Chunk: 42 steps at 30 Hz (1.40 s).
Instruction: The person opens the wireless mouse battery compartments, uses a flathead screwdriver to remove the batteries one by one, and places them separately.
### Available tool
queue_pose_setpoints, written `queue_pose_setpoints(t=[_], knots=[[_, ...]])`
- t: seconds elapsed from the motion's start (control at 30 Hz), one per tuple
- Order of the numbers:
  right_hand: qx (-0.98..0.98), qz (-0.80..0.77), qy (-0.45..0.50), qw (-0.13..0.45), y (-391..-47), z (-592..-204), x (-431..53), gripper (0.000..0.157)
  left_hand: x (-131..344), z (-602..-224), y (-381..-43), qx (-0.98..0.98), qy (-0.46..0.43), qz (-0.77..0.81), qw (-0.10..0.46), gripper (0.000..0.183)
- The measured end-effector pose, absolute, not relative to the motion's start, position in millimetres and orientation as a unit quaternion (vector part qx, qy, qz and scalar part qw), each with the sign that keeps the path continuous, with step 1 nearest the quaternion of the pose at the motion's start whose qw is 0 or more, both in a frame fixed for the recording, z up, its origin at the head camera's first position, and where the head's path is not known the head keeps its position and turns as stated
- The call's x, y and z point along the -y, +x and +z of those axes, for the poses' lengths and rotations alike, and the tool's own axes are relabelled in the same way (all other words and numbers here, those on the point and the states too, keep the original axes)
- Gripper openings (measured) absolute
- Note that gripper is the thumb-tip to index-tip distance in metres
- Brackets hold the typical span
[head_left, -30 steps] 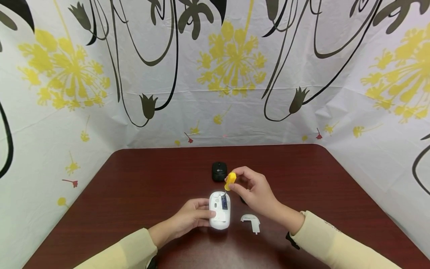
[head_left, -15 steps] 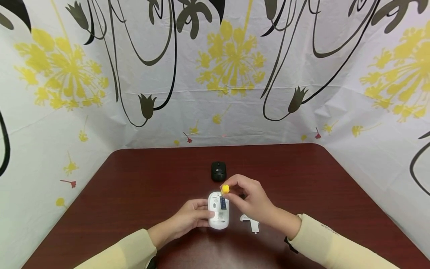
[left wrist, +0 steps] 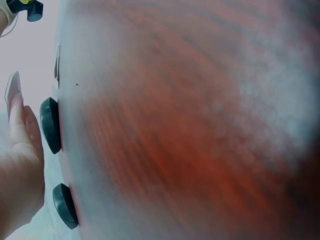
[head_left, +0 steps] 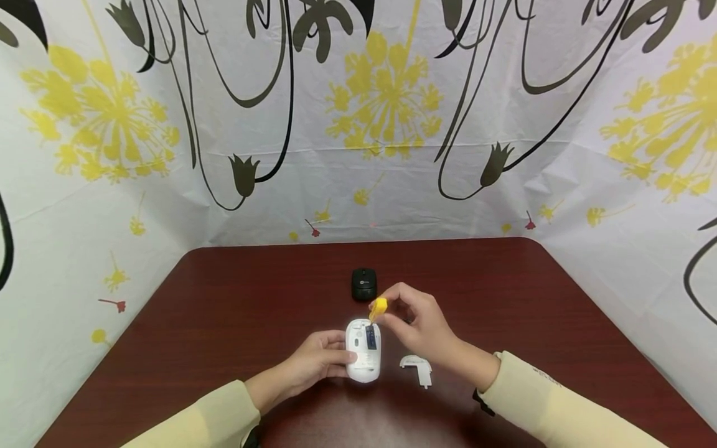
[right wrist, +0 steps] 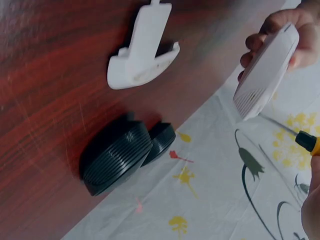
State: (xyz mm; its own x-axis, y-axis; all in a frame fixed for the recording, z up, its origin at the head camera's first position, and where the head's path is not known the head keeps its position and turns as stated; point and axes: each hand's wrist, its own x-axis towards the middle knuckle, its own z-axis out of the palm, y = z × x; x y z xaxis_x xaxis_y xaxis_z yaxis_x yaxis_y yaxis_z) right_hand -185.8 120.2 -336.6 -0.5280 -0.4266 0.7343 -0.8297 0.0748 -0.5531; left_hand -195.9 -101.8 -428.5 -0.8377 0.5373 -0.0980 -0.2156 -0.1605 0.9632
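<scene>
In the head view, my left hand holds a white computer mouse by its left side, underside up. A dark battery slot shows in that underside. My right hand pinches the yellow handle of a screwdriver, which leans over the mouse's far end. Seen from the right wrist, the metal shaft of the screwdriver reaches to the ribbed end of the white mouse, which is held off the table. To the right of the mouse lies its white cover.
Beyond the hands, a black mouse sits on the dark red table. A second black mouse shows in the right wrist view; my right hand hides it from the head view. A patterned cloth hangs around the table.
The screwdriver's handle dipped toward the mouse half a second ago and now stands higher and more slanted, the right hand tilting along. My left hand and the white mouse stay nearly still.
</scene>
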Motion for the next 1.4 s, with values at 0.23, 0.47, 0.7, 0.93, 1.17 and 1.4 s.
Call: queue_pose_setpoints(t=[0.23,0.47,0.7,0.93,1.17,1.4], knots=[[0.732,0.539,0.386,0.156,-197,-339,-124,0.023,102,-425,-195,-0.596,0.141,0.751,0.248,0.05],[0.732,0.58,0.339,0.117,-217,-355,-131,0.02,103,-424,-195,-0.594,0.14,0.752,0.249,0.05],[0.695,0.653,0.294,0.068,-231,-353,-136,0.016,104,-426,-195,-0.593,0.142,0.752,0.25,0.051],[0.685,0.701,0.197,0.018,-243,-353,-140,0.019,104,-425,-194,-0.593,0.142,0.751,0.251,0.051],[0.688,0.715,0.12,-0.035,-258,-356,-144,0.02,103,-424,-192,-0.594,0.142,0.75,0.256,0.051],[0.698,0.707,0.077,-0.087,-265,-356,-144,0.021,103,-423,-190,-0.599,0.139,0.745,0.26,0.05]])
